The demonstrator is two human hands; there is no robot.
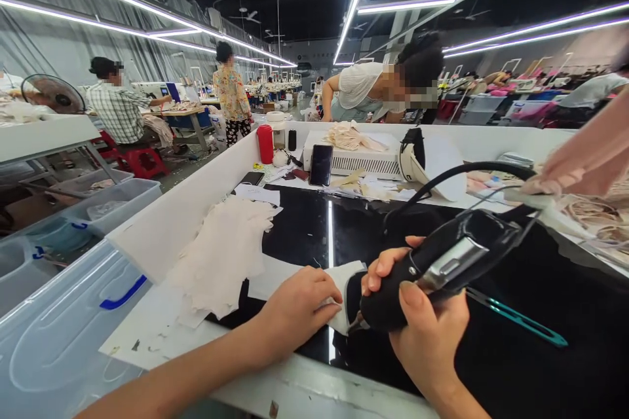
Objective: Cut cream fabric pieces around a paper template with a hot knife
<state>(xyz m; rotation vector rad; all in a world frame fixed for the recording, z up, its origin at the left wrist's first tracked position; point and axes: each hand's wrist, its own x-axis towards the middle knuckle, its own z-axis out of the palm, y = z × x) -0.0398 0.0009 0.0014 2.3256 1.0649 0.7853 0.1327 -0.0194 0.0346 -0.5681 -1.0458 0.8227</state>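
Observation:
Just left of centre, my left hand [302, 304] has its fingers pressed together on a small white fabric piece [344, 278] that lies on the glossy black tabletop [299, 222]. My right hand [427, 321] is wrapped round a black handheld electric tool [442, 262] with a silver strip and a thick black cable. The tool's front end touches or nearly touches the right edge of the white piece. A pile of cream fabric pieces [226, 255] spreads to the left of my left hand.
Teal-handled tweezers [525, 324] lie at right. Behind stand a phone [321, 165], a red container [265, 144] and a white box [363, 160] with fabric on top. A person [363, 88] leans over beyond the partition. Plastic bins [63, 334] stand at left.

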